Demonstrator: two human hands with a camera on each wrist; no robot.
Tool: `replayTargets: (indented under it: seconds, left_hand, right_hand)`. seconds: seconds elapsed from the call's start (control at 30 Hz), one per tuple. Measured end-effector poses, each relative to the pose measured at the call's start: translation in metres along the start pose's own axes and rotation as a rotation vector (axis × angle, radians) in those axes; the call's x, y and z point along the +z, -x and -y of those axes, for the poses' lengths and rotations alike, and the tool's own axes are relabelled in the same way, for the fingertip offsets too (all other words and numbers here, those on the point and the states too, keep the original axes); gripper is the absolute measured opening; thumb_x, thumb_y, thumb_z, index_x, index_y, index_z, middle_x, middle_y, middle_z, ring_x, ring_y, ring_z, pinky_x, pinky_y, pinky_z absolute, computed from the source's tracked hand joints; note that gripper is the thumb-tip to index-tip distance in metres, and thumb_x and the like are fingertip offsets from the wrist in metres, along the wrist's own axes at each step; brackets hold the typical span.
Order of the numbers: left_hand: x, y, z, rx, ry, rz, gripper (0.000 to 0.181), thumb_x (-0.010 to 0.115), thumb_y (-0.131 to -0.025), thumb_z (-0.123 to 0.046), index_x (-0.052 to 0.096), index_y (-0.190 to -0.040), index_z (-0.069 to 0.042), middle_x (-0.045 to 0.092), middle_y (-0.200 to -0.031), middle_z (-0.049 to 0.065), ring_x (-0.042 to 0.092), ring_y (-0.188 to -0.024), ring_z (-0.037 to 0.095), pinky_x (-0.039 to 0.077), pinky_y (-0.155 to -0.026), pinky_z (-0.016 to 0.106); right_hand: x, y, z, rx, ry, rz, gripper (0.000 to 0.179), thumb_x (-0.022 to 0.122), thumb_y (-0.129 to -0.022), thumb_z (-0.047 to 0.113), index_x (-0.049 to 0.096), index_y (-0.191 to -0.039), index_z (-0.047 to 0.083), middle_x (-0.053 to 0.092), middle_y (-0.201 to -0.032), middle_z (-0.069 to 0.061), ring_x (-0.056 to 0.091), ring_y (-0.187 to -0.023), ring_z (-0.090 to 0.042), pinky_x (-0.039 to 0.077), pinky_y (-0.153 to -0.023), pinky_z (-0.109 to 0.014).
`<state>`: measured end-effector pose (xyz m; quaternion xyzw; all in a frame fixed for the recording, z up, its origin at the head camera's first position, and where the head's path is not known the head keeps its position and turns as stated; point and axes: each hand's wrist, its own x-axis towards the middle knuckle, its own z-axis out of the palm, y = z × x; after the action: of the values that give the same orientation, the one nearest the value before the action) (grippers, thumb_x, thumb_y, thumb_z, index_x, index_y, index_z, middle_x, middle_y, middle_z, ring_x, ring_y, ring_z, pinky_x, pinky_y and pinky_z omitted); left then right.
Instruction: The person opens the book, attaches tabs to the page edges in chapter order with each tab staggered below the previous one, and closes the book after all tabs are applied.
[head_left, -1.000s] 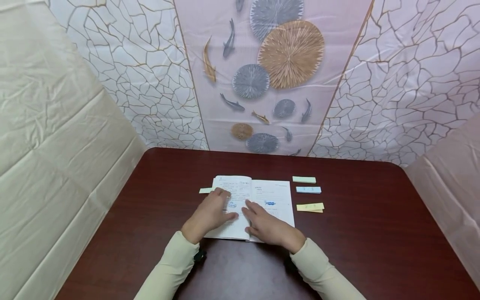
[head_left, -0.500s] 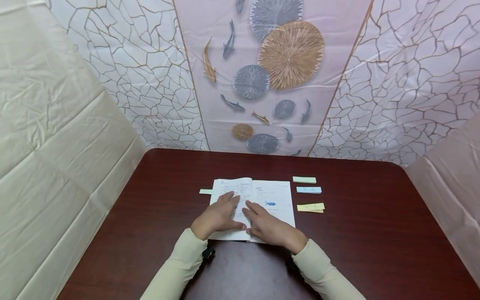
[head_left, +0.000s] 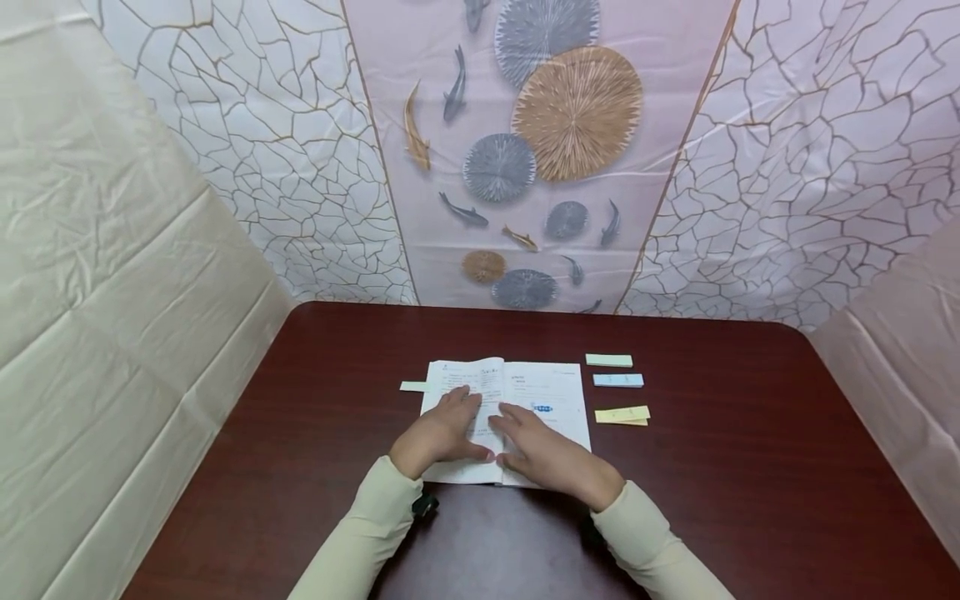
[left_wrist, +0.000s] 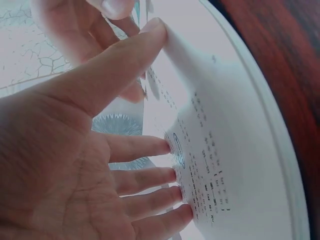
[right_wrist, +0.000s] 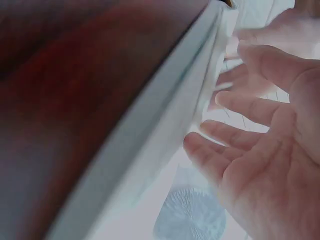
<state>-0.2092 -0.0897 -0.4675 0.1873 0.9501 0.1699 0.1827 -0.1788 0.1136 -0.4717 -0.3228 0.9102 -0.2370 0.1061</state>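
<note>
A paperback book [head_left: 540,387] lies with two facing pages up on the bench [head_left: 720,500], roughly midway between the left and right edges and well in from the far edge, directly beneath both hands. The left hand [head_left: 442,429] spans the left page, its fingers straight and a little spread, fingertips on the printed paper and thumb reaching toward the gutter. The right hand [head_left: 558,458] lies over the lower part of the right page, fingers loosely extended toward the gutter, their tips at the paper there. The hands are unclenched and grip nothing; their thumbs come close together near the gutter, though whether they touch is unclear. The pages are white with small dark print; the right one carries a blue picture, and the left one bows up toward the gutter. A pale green strip [head_left: 413,386] sticks out past the book's left side, while green [head_left: 609,361], blue [head_left: 618,380] and yellow strips [head_left: 622,415] lie beyond its right side, toward the bench's right edge.
</note>
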Motion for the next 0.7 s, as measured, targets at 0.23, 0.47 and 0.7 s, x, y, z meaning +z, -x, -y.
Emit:
replayTargets:
  seconds: [0.23, 0.47, 0.7]
  left_hand:
    - [-0.002, -0.003, -0.004, 0.002, -0.038, -0.006, 0.095, 0.092, -0.083, -0.042, 0.047, -0.154, 0.002, 0.040, -0.163, 0.023, 0.037, -0.152, 0.038, 0.040, -0.119, 0.049]
    - [-0.002, -0.004, -0.007, -0.002, -0.066, -0.009, 0.092, 0.093, -0.081, -0.042, 0.051, -0.150, 0.003, 0.044, -0.159, 0.023, 0.043, -0.147, 0.039, 0.042, -0.116, 0.047]
    - [-0.003, -0.005, -0.006, 0.003, -0.065, 0.000, 0.090, 0.092, -0.083, -0.043, 0.051, -0.149, 0.002, 0.047, -0.154, 0.021, 0.047, -0.141, 0.038, 0.044, -0.114, 0.047]
  right_hand:
    - [-0.036, -0.003, -0.023, 0.183, 0.081, -0.050, 0.069, 0.079, -0.096, 0.021, 0.049, -0.153, -0.004, 0.050, -0.150, -0.028, 0.046, -0.142, -0.045, 0.040, -0.116, -0.058]
    - [-0.069, -0.025, -0.066, 0.293, 0.203, -0.029, 0.093, 0.090, -0.085, 0.040, 0.047, -0.155, -0.004, 0.052, -0.140, -0.025, 0.049, -0.128, -0.041, 0.047, -0.107, -0.055]
    - [-0.073, -0.036, -0.084, 0.356, 0.209, 0.054, 0.099, 0.090, -0.082, 0.050, 0.047, -0.157, 0.001, 0.048, -0.149, -0.026, 0.045, -0.136, -0.043, 0.040, -0.113, -0.060]
